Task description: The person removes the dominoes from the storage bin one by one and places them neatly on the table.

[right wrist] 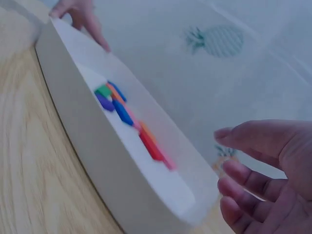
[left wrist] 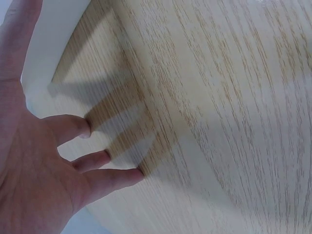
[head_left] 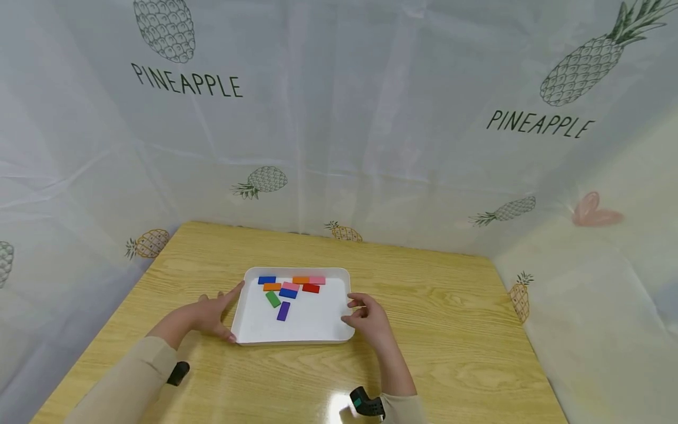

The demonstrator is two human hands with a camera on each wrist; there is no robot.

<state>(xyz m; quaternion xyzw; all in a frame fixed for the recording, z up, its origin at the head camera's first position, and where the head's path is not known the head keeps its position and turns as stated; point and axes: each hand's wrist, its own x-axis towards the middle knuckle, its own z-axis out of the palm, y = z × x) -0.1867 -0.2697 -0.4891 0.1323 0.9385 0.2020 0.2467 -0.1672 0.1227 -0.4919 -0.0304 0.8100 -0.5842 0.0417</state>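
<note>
A white rectangular tray (head_left: 318, 330) stands on the wooden table. Several small coloured blocks lie in its upper left and middle: a green block (head_left: 272, 299), a purple block (head_left: 283, 311), a red block (head_left: 311, 288), and blue, orange and pink ones. My left hand (head_left: 209, 314) is spread along the tray's left side, thumb and index finger at its edge; the other fingers point down toward the table in the left wrist view. By the tray's right edge is my right hand (head_left: 372, 321), fingers loosely bent, nothing between them. In the right wrist view that hand appears apart from the tray.
The wooden table (head_left: 445, 330) extends around the tray on all sides. Behind it and at both sides hangs a pale cloth (head_left: 371, 135) printed with pineapples. Black devices are on the left wrist (head_left: 178, 373) and right wrist (head_left: 366, 404).
</note>
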